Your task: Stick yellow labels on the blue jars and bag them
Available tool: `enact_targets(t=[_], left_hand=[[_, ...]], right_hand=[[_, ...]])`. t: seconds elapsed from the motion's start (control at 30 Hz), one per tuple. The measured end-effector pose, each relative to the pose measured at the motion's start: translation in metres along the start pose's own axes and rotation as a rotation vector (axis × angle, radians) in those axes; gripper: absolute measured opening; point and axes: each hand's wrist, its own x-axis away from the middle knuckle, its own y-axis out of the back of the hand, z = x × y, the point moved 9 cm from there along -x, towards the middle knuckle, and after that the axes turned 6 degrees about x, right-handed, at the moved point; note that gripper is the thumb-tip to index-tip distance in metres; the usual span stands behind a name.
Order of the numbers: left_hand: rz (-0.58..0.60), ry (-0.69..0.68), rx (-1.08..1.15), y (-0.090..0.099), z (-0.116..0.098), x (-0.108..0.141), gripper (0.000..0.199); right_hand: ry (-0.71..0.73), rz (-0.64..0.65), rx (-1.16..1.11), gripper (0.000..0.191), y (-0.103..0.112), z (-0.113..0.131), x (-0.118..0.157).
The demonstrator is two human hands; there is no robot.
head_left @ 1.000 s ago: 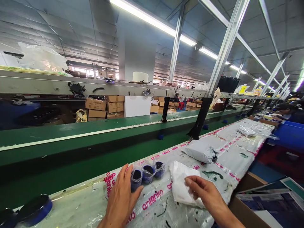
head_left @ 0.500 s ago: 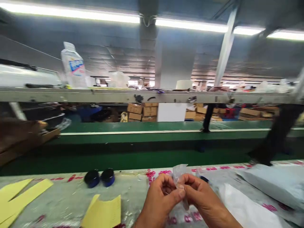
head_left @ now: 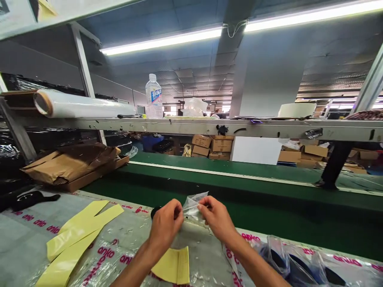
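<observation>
A small clear plastic bag [head_left: 193, 206] is stretched between my two hands above the far edge of the worktable. My left hand [head_left: 168, 221] pinches one side of it, fingers curled in. On the other side, my right hand [head_left: 216, 217] grips the bag between thumb and fingertips. Behind my left hand, a dark round cap [head_left: 155, 212] shows only in part. Below the hands lies a folded yellow paper [head_left: 175, 265]. Several dark round items in clear plastic [head_left: 295, 263] sit at the lower right, partly behind my right forearm.
Yellow strips [head_left: 86, 235] lie on the plastic-covered table at left. Beyond it runs a green conveyor belt [head_left: 143, 185]. Brown paper in a cardboard tray [head_left: 98, 175] stands at far left. A metal shelf [head_left: 185, 126] crosses above, carrying a bottle [head_left: 154, 97] and a film roll [head_left: 83, 104].
The view has swung left. My hands, close together before, are now farther apart with the bag spread between them. The bagged dark items have come into view at lower right.
</observation>
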Motion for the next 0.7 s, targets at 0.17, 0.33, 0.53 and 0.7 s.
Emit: enact_targets(t=[0.17,0.33,0.53,0.7], left_hand=[[0.019,-0.063,-0.420,0.017,0.027,-0.028,0.024],[0.094,-0.072,-0.691,0.008,0.052,-0.035,0.008],[0.141,-0.118,-0.784,0.000,0.054,-0.020,0.009],[0.172,-0.243,-0.739,-0.006,0.046,-0.004,0.030]], right_hand=[[0.146,-0.074,0.265,0.014,-0.047,0.003,-0.033],[0.223,-0.025,0.468,0.007,-0.084,-0.009,-0.045],[0.227,0.018,0.582,0.009,-0.094,-0.029,-0.033],[0.247,0.023,0.613,0.019,-0.085,-0.024,-0.014]])
